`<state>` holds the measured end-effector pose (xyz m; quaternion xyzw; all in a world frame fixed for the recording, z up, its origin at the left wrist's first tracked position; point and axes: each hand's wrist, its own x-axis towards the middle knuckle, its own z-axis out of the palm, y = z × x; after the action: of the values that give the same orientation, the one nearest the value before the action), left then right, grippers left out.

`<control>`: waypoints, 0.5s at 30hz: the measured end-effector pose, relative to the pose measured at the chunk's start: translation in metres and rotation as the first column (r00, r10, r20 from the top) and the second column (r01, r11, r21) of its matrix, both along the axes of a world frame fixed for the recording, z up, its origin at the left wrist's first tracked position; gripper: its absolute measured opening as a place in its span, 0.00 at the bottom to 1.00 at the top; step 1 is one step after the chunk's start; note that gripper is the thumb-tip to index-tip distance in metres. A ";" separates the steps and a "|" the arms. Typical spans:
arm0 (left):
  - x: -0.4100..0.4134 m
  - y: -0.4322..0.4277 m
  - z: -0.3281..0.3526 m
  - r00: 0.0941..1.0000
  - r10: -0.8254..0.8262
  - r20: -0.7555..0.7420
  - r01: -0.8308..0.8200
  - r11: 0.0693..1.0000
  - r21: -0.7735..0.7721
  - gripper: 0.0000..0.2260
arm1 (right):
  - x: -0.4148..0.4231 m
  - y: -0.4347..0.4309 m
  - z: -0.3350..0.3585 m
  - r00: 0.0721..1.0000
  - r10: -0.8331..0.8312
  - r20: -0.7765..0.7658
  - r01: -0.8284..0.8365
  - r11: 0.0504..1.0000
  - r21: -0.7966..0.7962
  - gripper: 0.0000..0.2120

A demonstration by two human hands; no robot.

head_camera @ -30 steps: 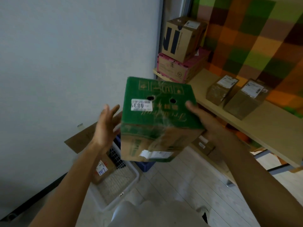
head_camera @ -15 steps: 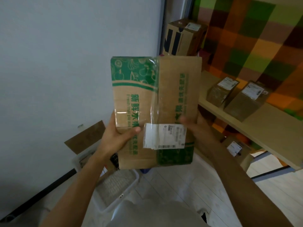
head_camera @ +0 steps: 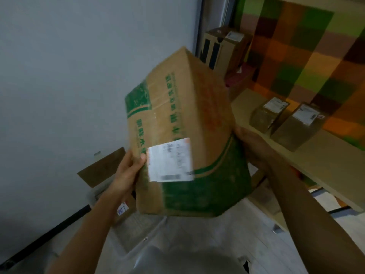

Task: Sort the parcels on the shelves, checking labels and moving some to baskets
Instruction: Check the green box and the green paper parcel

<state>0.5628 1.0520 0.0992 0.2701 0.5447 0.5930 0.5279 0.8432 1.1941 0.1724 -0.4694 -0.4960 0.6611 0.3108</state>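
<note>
I hold a brown and green cardboard parcel [head_camera: 185, 135] up in front of me, tilted, with a white shipping label [head_camera: 169, 160] facing me. My left hand [head_camera: 128, 173] grips its left edge, thumb by the label. My right hand [head_camera: 254, 147] holds the right side from behind, its fingers mostly hidden by the box. Below the parcel a white basket [head_camera: 138, 230] sits on the floor with a small parcel bearing a handwritten tag [head_camera: 122, 210].
A wooden shelf [head_camera: 316, 165] on the right carries two small brown parcels [head_camera: 266, 113] [head_camera: 296, 125]. At its far end a brown box [head_camera: 223, 48] is stacked on a pink box [head_camera: 241, 80]. A grey wall is on the left, pale floorboards below.
The parcel has been turned from its green holed face to the labelled side, then tilted so its top leans away to the right. Both hands shifted their hold with it.
</note>
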 end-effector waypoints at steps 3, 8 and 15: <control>0.004 -0.002 -0.009 0.996 0.017 -0.086 -0.020 0.999 -0.030 0.22 | 0.004 -0.007 -0.015 0.989 0.003 -0.146 -0.036 0.974 -0.225 0.33; 0.012 0.007 -0.012 0.843 -0.014 -0.538 -0.032 0.997 -0.075 0.11 | -0.009 -0.023 -0.035 0.993 0.034 -0.110 -0.061 0.964 -0.259 0.27; 0.041 0.013 0.030 0.974 -0.136 -0.179 0.112 0.984 -0.138 0.30 | -0.028 -0.036 -0.051 0.999 0.034 -0.043 -0.041 0.984 -0.176 0.31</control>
<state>0.6036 1.0653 0.1297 0.3244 0.6108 0.4947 0.5263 0.8155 1.1581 0.1210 -0.4725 -0.4378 0.7174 0.2654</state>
